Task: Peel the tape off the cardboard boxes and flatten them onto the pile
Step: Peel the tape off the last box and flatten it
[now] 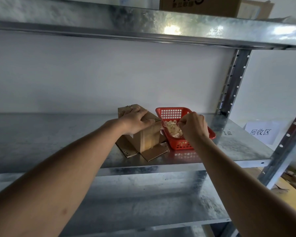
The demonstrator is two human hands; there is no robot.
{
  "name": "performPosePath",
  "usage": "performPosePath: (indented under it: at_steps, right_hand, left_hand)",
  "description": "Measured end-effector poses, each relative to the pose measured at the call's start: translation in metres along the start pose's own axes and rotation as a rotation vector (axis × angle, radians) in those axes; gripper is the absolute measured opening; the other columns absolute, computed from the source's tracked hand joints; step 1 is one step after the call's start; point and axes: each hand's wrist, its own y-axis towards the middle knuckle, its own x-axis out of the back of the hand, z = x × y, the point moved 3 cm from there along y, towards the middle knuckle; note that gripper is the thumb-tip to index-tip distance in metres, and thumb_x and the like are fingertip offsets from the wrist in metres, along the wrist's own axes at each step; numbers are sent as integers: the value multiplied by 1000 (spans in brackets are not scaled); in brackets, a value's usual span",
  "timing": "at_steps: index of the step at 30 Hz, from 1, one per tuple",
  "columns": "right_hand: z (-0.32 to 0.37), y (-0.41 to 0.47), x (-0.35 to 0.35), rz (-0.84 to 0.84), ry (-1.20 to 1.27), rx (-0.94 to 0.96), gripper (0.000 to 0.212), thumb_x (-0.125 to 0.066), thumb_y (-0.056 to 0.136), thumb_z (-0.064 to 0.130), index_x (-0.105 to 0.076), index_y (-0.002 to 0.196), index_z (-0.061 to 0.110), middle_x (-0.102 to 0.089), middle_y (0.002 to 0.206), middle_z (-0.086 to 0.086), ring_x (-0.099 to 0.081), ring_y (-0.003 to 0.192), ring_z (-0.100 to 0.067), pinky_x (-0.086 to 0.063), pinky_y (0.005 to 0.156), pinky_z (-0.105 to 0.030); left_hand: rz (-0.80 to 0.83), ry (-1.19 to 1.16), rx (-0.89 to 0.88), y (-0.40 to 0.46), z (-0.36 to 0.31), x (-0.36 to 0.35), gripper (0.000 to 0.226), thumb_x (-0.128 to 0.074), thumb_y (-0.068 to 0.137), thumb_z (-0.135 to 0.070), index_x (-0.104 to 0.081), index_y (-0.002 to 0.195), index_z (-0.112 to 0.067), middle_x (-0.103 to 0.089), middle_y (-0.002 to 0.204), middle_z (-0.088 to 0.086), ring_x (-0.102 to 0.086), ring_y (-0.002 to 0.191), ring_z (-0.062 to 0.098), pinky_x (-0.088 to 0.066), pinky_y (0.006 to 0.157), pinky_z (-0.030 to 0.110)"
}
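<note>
Both bare arms reach forward. The left hand [136, 120] lies palm-down, fingers spread; the right hand [193, 126] curls, fingertips apparently pinched together.

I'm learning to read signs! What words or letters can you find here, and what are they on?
"回收区": on the white paper sign at the right.
Large dark letters on the cardboard box on the top shelf: cut off, unreadable.
Small dark marks on the metal shelf: too blurred to read.
</note>
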Motion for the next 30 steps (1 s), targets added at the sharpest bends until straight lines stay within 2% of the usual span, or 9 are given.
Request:
performPosePath:
  at_steps: [4,7,10,13,17,21,24,27,30]
  right_hand:
    - [12,1,1,9,20,135,21,-60,96,1,-79,104,5,-77,98,-13,-65,68,-17,-49,53,-20]
    - [29,-4,3,14,88,297,21,-62,93,3,-81,102,8,-79,93,-9,-70,74,-20,-59,64,-32]
    - [45,-11,-1,20,194,428,18,-67,93,9,-82,103,13,-79,92,-4,-71,78,-16,-58,70,-29]
    - [55,-12,-8,72,228,435,22,-71,95,30,-82,107,15,-76,96,-2,-68,86,-17,-59,73,-36]
    - [65,-16,-15,186,190,391,64,-56,80,74,-78,108,20,-65,98,0,-59,90,-16,-53,70,-36]
    - [80,-24,-16,237,244,488,41,-68,90,57,-76,112,23,-74,98,-1,-66,82,-15,-59,73,-40]
    - [95,-26,-18,309,252,529,41,-74,89,52,-75,111,18,-75,99,-4,-67,77,-16,-60,69,-36]
    - [113,-23,-21,341,197,523,44,-77,87,52,-74,109,14,-71,98,-4,-63,78,-17,-54,62,-28]
    - [129,-23,-27,368,257,463,37,-82,84,47,-69,105,19,-67,96,0,-58,78,-11,-42,55,-21]
  left_hand:
    - [7,33,8,1,0,-2,87,-30,92,-84,-14,165,-39,1,174,-6,8,160,28,1,125,53]
    - [-5,54,14,2,2,-1,72,-19,98,-78,-17,163,-45,-1,174,-7,5,160,27,1,125,51]
    - [-14,37,20,1,5,5,55,-18,106,-62,-23,160,-51,-7,173,-12,0,160,24,-1,125,48]
    - [-56,120,14,-5,7,12,51,-24,108,-52,-30,158,-50,-22,168,-9,-15,155,27,-12,122,47]
    - [-118,228,25,-20,11,21,50,-25,108,-50,-32,157,-48,-39,152,1,-30,138,29,-25,114,48]
    - [-160,261,75,-42,19,30,49,-26,108,-52,-37,156,-45,-43,138,5,-36,130,29,-30,111,48]
    - [-185,252,113,-59,33,37,49,-28,108,-54,-48,150,-38,-43,134,5,-38,127,29,-30,110,48]
    - [-223,212,188,-76,58,43,51,-32,105,-60,-52,143,-33,-41,136,9,-38,130,33,-31,109,49]
    - [-211,74,247,-88,88,50,57,-39,101,-67,-50,142,-28,-40,134,10,-52,118,33,-45,106,50]
